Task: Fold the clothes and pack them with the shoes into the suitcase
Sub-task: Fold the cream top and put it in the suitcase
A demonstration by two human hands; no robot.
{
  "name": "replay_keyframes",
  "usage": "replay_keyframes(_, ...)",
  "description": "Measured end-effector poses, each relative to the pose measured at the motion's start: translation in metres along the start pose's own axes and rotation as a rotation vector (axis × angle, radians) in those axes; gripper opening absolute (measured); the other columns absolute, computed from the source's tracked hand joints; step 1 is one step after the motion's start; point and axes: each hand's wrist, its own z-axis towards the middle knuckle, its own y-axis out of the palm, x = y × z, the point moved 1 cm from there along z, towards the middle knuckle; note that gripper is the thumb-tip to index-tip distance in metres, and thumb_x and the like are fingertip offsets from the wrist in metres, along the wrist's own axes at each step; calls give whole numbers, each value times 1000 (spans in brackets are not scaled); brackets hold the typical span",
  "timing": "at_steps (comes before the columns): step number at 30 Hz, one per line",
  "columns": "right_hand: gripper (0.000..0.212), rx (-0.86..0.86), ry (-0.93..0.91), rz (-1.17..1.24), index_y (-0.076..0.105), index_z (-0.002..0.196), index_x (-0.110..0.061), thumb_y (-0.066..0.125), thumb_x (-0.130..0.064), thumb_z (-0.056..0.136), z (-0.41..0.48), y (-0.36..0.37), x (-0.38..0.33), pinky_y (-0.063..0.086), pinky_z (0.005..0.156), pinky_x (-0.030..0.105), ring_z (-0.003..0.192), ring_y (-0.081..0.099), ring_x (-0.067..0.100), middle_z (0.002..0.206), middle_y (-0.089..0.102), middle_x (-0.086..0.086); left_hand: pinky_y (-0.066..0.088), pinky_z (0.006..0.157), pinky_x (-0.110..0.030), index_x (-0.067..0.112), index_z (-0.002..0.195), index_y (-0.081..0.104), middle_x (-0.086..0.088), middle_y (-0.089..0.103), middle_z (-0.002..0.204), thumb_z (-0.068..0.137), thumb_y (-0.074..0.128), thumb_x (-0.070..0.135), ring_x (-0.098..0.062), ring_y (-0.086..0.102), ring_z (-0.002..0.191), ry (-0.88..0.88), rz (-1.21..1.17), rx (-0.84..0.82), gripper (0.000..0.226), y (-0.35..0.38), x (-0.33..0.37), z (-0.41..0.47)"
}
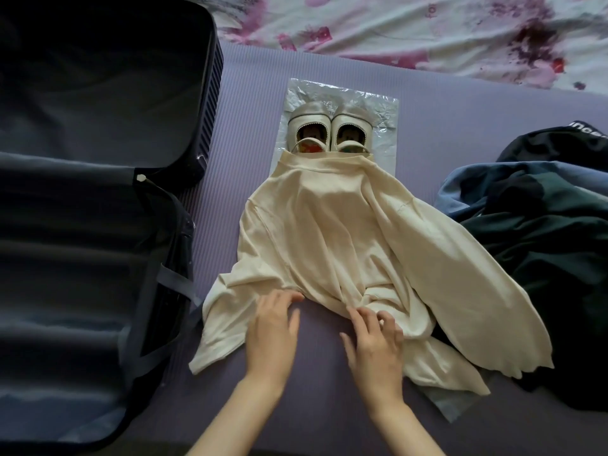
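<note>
Suitcase (98, 225): cut off by the left and top edges. Shoes (329, 130): heels hidden beneath the collar of the cream shirt (345, 232), which also covers the lower plastic sheet (381, 110). Pile of dark clothes (543, 232): cropped at right, its lettering (589, 133) truncated and unreadable. Right hand (375, 343): whether its fingers (365, 315) pinch the fabric cannot be told.

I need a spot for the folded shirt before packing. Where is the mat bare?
Bare mat lies right of the plastic bag, between floral sheet and clothes pile, and nearest the person, below the hem of the cream shirt. The suitcase halves look unfilled too. The middle is crowded by shirt and shoes; the strip between suitcase and shirt is narrow.
</note>
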Motion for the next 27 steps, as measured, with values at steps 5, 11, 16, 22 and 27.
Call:
replay_keyframes(5, 24, 21, -101, -104, 68, 90, -18, 57, -33, 76, 25, 12, 9, 31, 88, 36, 97, 43, 25, 92, 63, 3, 49, 84, -26, 18, 102, 65, 10, 66, 94, 88, 62, 13, -3, 61, 85, -339, -322, -72, 15, 37, 6, -18)
replay_keyframes(11, 8, 106, -136, -91, 63, 73, -20, 70, -15, 74, 28, 11, 4, 32, 85, 34, 86, 52, 25, 72, 59, -3, 54, 65, -27, 22, 94, 59, -5, 69, 88, 90, 60, 12, -16, 69, 80, -652, -670, -40, 11, 47, 1, -24)
replay_keyframes(16, 10, 103, -81, 106, 67, 79, -24, 59, -24, 85, 3, -10, -7, 37, 90, 34, 79, 60, 24, 72, 62, -7, 55, 69, -26, 10, 99, 62, -8, 71, 90, 92, 58, 18, -18, 69, 85, -818, -926, -71, 12, 55, 8, -22)
replay_keyframes(22, 19, -54, 90, 235, 70, 99, -23, 64, -28, 82, -6, -11, -9, 38, 95, 37, 97, 59, 23, 105, 66, -2, 53, 60, -23, 2, 84, 59, -11, 67, 76, 91, 56, 6, -18, 64, 72, -850, -984, -43, 10, 69, 18, -17)
replay_keyframes(27, 36, -147, 162, 286, 68, 100, -19, 81, -9, 68, -7, -20, 12, 53, 83, 38, 102, 52, 15, 109, 64, -2, 55, 68, -29, 11, 83, 60, -12, 68, 83, 94, 51, 6, -19, 66, 74, -756, -850, 122, 15, 58, -3, -23)
